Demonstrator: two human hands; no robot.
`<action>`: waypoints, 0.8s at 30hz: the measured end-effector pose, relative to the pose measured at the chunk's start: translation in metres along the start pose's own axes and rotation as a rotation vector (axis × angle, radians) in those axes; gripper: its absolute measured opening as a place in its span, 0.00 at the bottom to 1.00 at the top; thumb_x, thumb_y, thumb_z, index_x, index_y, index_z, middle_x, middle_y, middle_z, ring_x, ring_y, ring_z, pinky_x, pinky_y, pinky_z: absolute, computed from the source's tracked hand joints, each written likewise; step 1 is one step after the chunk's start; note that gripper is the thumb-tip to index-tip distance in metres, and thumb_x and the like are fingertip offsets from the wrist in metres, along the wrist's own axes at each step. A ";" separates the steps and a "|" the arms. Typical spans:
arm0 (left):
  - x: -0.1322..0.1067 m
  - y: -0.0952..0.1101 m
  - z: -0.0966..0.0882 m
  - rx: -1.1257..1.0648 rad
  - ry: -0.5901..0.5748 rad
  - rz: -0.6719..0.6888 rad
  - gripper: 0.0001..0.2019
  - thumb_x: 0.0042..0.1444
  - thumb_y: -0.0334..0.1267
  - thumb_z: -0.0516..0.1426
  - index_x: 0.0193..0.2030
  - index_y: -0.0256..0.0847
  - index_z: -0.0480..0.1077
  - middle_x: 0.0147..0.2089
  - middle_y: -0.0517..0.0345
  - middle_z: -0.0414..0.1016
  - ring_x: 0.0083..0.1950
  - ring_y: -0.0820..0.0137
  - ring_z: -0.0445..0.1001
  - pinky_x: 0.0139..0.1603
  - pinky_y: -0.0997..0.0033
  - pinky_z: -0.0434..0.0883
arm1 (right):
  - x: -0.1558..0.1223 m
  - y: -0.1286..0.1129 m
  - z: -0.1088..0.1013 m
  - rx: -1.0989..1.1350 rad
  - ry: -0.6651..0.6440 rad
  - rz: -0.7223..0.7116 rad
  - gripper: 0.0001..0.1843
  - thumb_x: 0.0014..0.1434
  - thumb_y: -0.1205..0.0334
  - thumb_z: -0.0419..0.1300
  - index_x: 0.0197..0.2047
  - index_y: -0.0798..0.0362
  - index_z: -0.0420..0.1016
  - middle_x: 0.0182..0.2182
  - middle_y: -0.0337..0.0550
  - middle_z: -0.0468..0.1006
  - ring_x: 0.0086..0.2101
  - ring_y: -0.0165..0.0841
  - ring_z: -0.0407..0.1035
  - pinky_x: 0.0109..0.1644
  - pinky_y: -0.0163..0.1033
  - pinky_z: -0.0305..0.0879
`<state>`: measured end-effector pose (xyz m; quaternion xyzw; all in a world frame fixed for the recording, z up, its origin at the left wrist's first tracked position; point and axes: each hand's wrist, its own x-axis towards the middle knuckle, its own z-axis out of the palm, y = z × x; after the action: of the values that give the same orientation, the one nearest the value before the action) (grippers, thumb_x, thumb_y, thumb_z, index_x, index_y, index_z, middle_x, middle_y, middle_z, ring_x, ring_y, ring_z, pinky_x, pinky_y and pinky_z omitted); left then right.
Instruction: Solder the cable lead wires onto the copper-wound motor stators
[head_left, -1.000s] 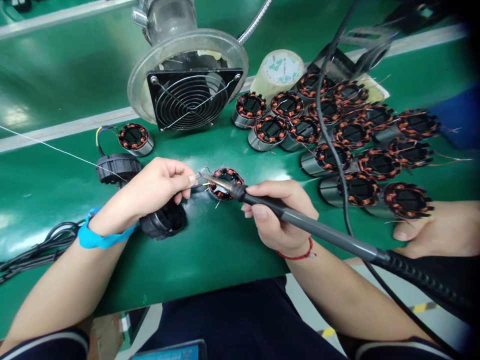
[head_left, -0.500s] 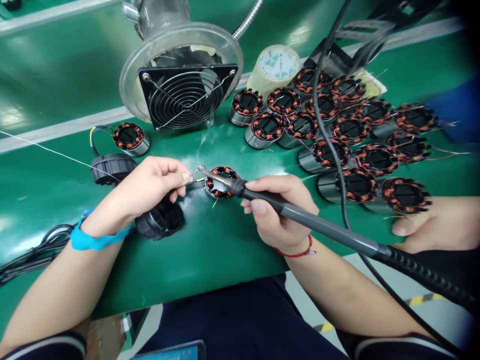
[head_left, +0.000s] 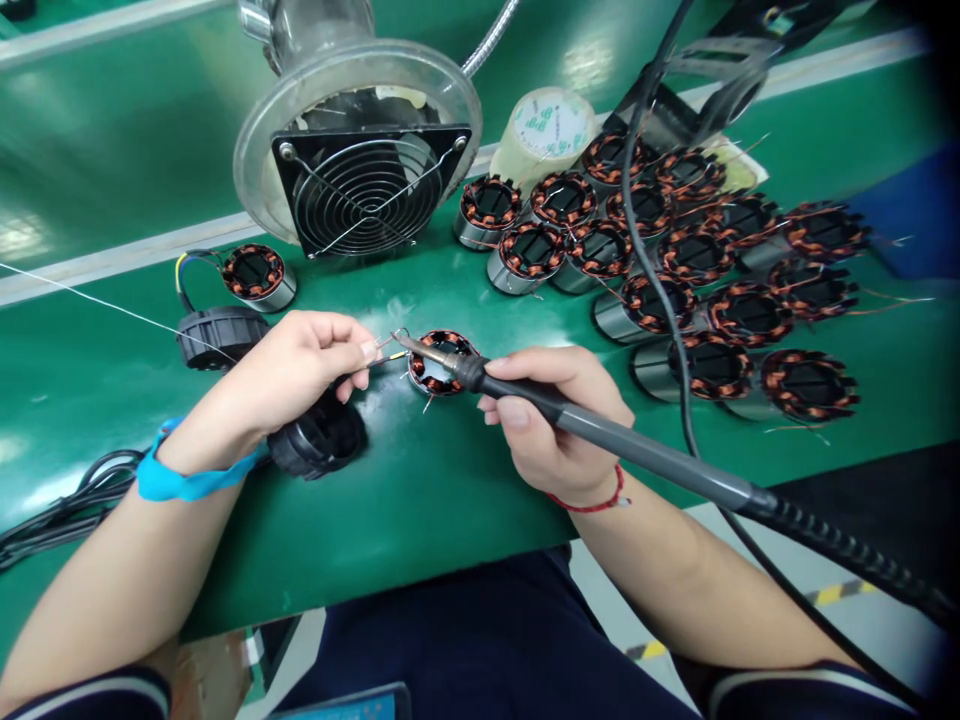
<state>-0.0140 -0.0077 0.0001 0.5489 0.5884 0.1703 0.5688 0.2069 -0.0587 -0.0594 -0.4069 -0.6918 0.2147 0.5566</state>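
Observation:
My right hand (head_left: 559,425) grips a soldering iron (head_left: 660,455) like a pen, its tip pointing left. The tip meets thin wire ends just above a copper-wound stator (head_left: 426,380) on the green bench. My left hand (head_left: 307,365) pinches thin wires (head_left: 386,358) between thumb and fingers at the stator's left side. One wire has a yellow section. Whether the tip touches the wire or only hovers is too small to tell. Below my left hand lies a black round housing (head_left: 319,445), partly covered. A second black housing (head_left: 223,338) sits behind my left wrist.
A round fume duct with a fan grille (head_left: 371,205) stands at the back. Several stators (head_left: 750,315) and a tape roll (head_left: 544,135) fill the right side. The iron's black cable (head_left: 679,370) crosses there. Coiled black cable (head_left: 67,510) lies left; another stator (head_left: 259,275) stands behind.
Another person's hand at the right edge, near the stators, has gone from view. My hands hold nearly the same place, the iron tip still at the wires. The view has shifted slightly.

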 end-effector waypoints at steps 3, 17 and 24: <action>0.000 0.000 0.000 -0.008 -0.001 0.000 0.08 0.55 0.36 0.58 0.26 0.35 0.71 0.23 0.60 0.71 0.22 0.78 0.64 0.25 0.78 0.62 | -0.001 0.003 0.000 0.047 0.036 0.015 0.09 0.63 0.56 0.59 0.45 0.48 0.74 0.35 0.41 0.81 0.32 0.33 0.78 0.35 0.39 0.78; 0.000 -0.001 0.001 -0.030 -0.004 0.034 0.09 0.55 0.36 0.57 0.26 0.35 0.70 0.22 0.62 0.70 0.21 0.79 0.63 0.25 0.77 0.62 | 0.031 -0.026 0.007 -0.130 -0.305 0.035 0.14 0.65 0.67 0.54 0.54 0.47 0.68 0.46 0.42 0.80 0.46 0.38 0.76 0.51 0.45 0.74; 0.004 -0.005 0.003 -0.062 0.018 0.059 0.08 0.53 0.31 0.55 0.24 0.35 0.69 0.21 0.63 0.69 0.21 0.79 0.63 0.26 0.78 0.62 | 0.020 -0.009 0.033 -0.208 -0.312 0.071 0.21 0.61 0.66 0.56 0.58 0.50 0.64 0.51 0.50 0.77 0.51 0.42 0.73 0.55 0.52 0.70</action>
<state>-0.0129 -0.0072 -0.0067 0.5467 0.5712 0.2101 0.5750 0.1715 -0.0424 -0.0504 -0.4481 -0.7734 0.2221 0.3896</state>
